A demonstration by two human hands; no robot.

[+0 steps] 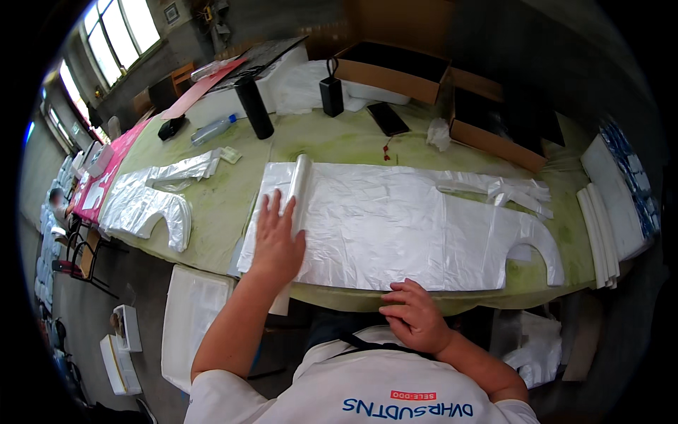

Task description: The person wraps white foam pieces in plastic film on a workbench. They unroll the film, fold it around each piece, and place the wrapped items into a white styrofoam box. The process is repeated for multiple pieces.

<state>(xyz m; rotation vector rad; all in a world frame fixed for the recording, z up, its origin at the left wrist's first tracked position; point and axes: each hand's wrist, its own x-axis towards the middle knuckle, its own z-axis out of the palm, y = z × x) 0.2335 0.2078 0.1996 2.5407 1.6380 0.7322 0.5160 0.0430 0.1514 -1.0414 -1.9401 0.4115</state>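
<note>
A thin white plastic sheet [381, 219] with loop-shaped, cut-out ends at its right lies spread across the table in front of me. Near its left end stands out a narrow white roll [302, 177], pointing away from me. My left hand [275, 244] rests flat on the plastic just left of this roll, fingers stretched and spread. At the table's front edge, my right hand [417, 316] hovers by the sheet's near border, fingers loosely bent and apart, with nothing visible in it. Another white plastic piece with a curved cut-out [138, 205] lies farther left.
Along the back are a black cylinder [253, 106], a black boxy item with a loop [330, 95], a phone [388, 119], a plastic bottle [213, 131] and open cardboard boxes [487, 138]. White rolls [599, 237] lie at the right end. A white bin [194, 321] stands below the front edge.
</note>
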